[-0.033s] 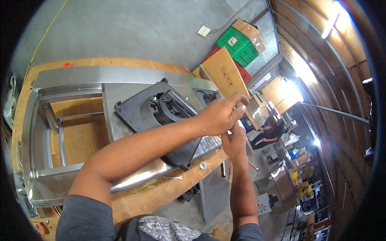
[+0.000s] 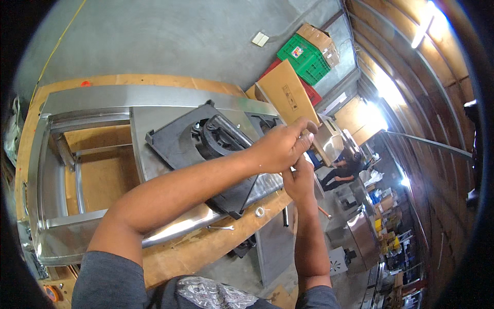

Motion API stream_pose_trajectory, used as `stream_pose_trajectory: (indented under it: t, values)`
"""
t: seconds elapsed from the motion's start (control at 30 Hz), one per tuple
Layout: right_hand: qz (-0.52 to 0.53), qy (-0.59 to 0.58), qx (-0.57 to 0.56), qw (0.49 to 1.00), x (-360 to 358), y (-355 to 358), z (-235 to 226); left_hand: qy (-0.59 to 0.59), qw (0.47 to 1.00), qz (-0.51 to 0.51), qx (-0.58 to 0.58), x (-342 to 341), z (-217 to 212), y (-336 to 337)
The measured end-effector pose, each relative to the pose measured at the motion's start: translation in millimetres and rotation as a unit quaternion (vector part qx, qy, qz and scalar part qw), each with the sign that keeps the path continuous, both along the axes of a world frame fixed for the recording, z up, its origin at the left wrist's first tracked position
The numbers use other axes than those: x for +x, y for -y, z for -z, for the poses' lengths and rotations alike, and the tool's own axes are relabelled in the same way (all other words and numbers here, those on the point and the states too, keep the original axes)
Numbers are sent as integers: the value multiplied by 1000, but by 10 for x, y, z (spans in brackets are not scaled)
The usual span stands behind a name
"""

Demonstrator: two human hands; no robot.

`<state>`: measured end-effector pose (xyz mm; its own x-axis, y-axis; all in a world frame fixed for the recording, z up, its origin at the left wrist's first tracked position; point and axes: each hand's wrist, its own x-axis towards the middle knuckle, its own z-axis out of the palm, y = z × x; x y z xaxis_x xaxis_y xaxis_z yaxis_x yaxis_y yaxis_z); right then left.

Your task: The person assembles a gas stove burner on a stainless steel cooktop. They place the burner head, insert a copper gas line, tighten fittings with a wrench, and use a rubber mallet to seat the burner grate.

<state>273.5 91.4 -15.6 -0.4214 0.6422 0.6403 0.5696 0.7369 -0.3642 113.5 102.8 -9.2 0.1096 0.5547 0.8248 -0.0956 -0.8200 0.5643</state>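
Observation:
My left hand (image 2: 280, 148) is closed, thumb pressed toward its curled fingers, above the right end of a stainless steel frame (image 2: 154, 98). Close against it from below is my right hand (image 2: 301, 181), its thumb raised and most fingers hidden behind the left. What they hold, if anything, cannot be made out. Under my left forearm a square black metal plate (image 2: 172, 135) with a round burner (image 2: 211, 141) lies askew on the frame's sheet top. Another dark burner part (image 2: 266, 122) sits farther right, partly covered by my left hand.
The frame's left side has a rectangular opening. A wrench (image 2: 220, 227) and a white ring-shaped roll (image 2: 261, 211) lie on the wooden bench (image 2: 175, 262) at its front edge. Beyond stand a cardboard box (image 2: 285, 95) and a green crate (image 2: 309, 62). Another person (image 2: 350, 169) is in the right background.

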Motion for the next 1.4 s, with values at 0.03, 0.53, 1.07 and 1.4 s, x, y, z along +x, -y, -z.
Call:
stream_pose_trajectory:
  t: [0.03,0.53,1.07,1.4]
  values:
    - [-7,5,-3,1000,17,-30,12,-5,1000,-7,-8,-3,-9,7]
    - [-112,-174,-168,964,149,-831,-19,20,997,-64,23,90,-39,-29]
    - [0,-286,-259,922,181,-932,-94,-33,998,-42,-18,75,-60,-27]
    - [-26,-49,121,991,34,44,338,-82,993,-46,-74,73,-325,-264]
